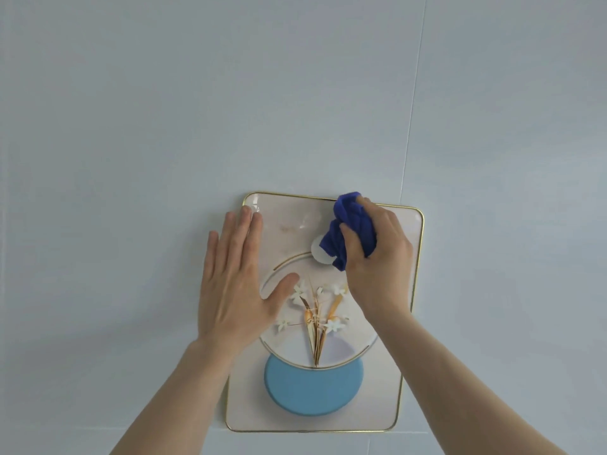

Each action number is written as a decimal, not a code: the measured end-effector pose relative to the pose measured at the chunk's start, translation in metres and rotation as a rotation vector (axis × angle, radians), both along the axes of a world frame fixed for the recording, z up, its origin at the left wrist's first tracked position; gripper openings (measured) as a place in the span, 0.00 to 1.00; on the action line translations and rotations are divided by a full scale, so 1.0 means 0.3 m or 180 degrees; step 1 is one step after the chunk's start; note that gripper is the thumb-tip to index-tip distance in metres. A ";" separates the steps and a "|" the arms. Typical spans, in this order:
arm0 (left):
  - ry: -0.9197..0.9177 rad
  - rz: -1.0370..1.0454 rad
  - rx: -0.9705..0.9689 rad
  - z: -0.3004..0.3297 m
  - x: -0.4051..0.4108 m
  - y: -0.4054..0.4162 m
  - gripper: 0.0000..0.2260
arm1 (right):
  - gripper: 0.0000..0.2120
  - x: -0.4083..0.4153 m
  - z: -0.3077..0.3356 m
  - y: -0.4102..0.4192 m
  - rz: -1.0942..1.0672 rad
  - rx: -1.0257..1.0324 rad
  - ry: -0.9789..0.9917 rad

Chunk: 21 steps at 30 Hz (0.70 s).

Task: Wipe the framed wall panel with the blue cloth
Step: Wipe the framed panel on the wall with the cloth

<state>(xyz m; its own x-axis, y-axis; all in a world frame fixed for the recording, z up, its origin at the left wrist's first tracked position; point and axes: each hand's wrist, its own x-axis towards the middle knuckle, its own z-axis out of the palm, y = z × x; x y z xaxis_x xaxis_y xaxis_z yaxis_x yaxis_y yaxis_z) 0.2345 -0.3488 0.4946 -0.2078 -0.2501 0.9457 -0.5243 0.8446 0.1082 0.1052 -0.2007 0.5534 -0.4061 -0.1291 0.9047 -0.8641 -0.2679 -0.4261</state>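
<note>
The framed wall panel (249, 408) hangs on a pale wall. It has a thin gold rim, a pale face, a blue disc low down and white flowers in a ring at the middle. My right hand (377, 254) is closed around the bunched blue cloth (348, 221) and presses it against the panel's upper right part, near the top rim. My left hand (235, 284) lies flat with fingers spread on the panel's left edge, half on the wall, the thumb reaching toward the flowers. Both forearms rise from the bottom of the view.
The pale blue-grey wall (164, 110) fills the whole view around the panel. A faint vertical seam (409, 133) runs down the wall to the panel's upper right corner.
</note>
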 end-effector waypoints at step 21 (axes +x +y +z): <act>0.0063 -0.0067 -0.0098 -0.080 -0.069 -0.185 0.59 | 0.23 0.003 -0.070 -0.327 -0.0700 0.0316 0.2219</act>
